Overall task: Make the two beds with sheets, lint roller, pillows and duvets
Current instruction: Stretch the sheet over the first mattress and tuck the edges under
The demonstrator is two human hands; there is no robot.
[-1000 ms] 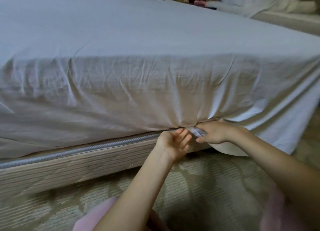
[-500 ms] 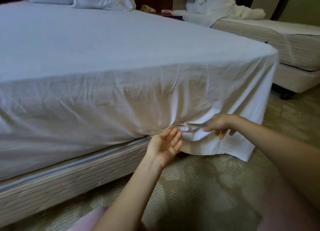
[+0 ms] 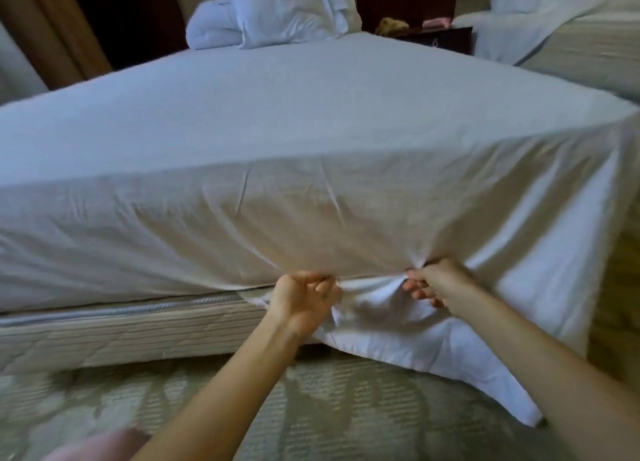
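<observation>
A white sheet [image 3: 311,142] covers the near bed's mattress and drapes down its side. At the mattress's lower edge my left hand [image 3: 304,298] is curled on a fold of the sheet. My right hand [image 3: 436,280] pinches the sheet a little to the right, where creases gather. A loose flap of sheet [image 3: 450,356] hangs below both hands to the floor near the bed's corner. White pillows [image 3: 273,10] are piled at the head of this bed. The bed base [image 3: 121,329] shows bare to the left of my hands.
A second bed [image 3: 588,48] with crumpled white bedding [image 3: 540,0] stands at the back right. A dark nightstand [image 3: 433,35] sits between the beds. Patterned carpet [image 3: 346,408] covers the floor. A curtain [image 3: 59,28] hangs at the back left.
My left hand has gone from open-palmed to curled on the sheet. My right hand has shifted right along the mattress edge, still gripping cloth. My view has swung toward the bed's corner.
</observation>
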